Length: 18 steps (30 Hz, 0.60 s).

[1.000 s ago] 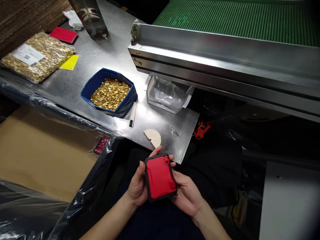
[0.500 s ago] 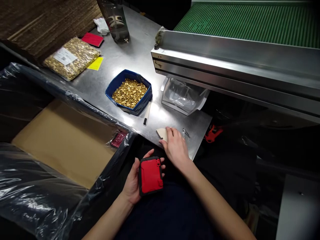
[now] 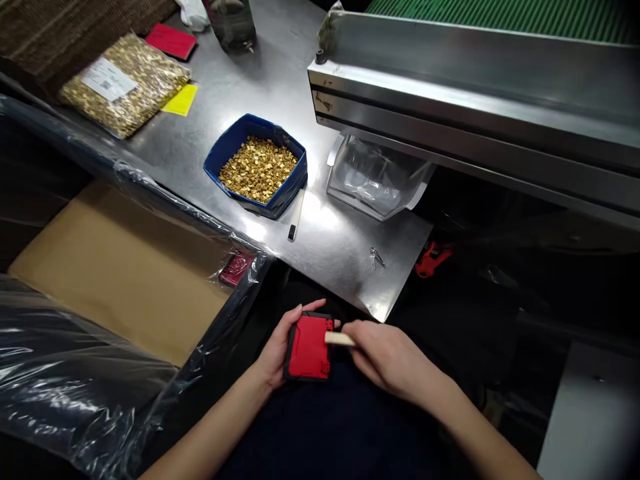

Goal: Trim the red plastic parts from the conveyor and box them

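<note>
My left hand (image 3: 273,353) is closed around a small red-and-black rectangular plastic piece (image 3: 307,347), red face up, over my lap. My right hand (image 3: 395,359) grips a flat cream-coloured piece (image 3: 338,339), seen edge-on. Its end reaches the right side of the red face, between two small dark cut-out details; whether it presses there I cannot tell. On the metal table ahead stands a blue bin (image 3: 213,160) of small gold-coloured metal parts (image 3: 257,170). Beside it lies a white pen-like tool with a black tip (image 3: 296,217).
A plastic-lined carton (image 3: 125,273) stands at left, with a dark red piece (image 3: 237,268) inside. A conveyor's metal frame (image 3: 450,113) overhangs the right. Below it sits a plastic-lined tray (image 3: 373,177). Small metal pins (image 3: 377,257) lie near the table corner; a bag of gold parts (image 3: 127,83) lies at back left.
My right hand has picked the cream-coloured piece up off the table and brought it down to the red-and-black piece. My left hand has shifted slightly right. The camera view has tilted down.
</note>
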Tool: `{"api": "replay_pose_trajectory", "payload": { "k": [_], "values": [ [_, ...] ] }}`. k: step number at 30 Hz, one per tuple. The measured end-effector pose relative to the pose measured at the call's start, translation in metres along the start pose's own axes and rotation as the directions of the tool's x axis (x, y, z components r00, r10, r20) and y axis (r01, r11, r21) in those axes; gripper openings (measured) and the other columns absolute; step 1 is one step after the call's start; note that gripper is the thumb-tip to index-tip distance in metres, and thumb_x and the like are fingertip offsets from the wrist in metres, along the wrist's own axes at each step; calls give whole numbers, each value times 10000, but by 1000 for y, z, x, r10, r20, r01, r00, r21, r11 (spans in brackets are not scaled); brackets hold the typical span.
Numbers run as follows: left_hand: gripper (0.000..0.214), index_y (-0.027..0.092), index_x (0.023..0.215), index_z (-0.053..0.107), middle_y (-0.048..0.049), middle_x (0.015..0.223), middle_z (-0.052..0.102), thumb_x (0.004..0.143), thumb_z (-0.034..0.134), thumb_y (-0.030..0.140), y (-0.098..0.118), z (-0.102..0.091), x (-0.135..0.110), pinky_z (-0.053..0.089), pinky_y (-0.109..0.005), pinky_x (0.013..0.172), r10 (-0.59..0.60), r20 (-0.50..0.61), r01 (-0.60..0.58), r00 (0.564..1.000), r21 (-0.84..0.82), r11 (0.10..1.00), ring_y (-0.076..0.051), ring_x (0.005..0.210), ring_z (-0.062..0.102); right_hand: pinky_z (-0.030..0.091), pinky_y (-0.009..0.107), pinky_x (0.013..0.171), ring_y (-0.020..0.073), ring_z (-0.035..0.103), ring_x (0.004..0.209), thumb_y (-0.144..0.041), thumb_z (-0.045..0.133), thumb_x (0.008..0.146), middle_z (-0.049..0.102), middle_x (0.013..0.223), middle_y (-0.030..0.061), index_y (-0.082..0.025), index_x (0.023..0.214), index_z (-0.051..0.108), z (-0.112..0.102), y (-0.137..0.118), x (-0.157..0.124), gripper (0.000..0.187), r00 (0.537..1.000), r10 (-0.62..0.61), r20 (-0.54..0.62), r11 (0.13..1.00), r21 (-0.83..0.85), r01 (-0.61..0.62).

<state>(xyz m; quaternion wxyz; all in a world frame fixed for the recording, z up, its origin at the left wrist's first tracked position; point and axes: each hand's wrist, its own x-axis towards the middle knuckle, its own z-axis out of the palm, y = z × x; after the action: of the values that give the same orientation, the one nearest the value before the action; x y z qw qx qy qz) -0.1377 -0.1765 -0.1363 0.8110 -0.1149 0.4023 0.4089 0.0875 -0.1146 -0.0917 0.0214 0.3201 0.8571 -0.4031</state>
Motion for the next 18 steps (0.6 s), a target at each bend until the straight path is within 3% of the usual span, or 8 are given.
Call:
{"api": "replay_pose_trajectory", "payload": {
  "k": [3,7,11,18],
  "values": [
    [564,143,1474,499,-236,1188,744,1016,505,472,-2,0,2,606,-415,807,-39,-30,40,999,33,999,-325,951,761,391,323,656,170,598,777,-302,412,1074,691,955,15,-195,1261,519,14,-6,-10,241,988,-152,23,971,-183,154],
    [569,156,1441,546,-222,1198,740,989,564,501,-8,-3,5,604,-435,840,-38,-68,45,997,100,994,-335,991,747,308,344,577,146,574,694,-364,391,1085,674,842,-27,-213,1138,550,28,-9,0,226,970,-234,65,938,-246,243],
    [542,137,1355,624,-192,1130,760,975,586,522,-8,-7,10,604,-398,841,-32,-129,49,991,124,991,-300,942,748,266,345,568,129,583,667,-380,343,1101,668,812,-41,-223,1126,537,25,-4,10,251,970,-233,70,928,-281,243],
    [478,127,1238,671,-189,1056,770,987,547,515,-5,-7,15,613,-368,748,-75,-140,88,987,87,992,-284,859,749,238,343,561,127,606,657,-355,352,1100,678,811,-48,-240,1091,528,17,-5,18,210,974,-201,106,935,-276,223]
  ]
}}
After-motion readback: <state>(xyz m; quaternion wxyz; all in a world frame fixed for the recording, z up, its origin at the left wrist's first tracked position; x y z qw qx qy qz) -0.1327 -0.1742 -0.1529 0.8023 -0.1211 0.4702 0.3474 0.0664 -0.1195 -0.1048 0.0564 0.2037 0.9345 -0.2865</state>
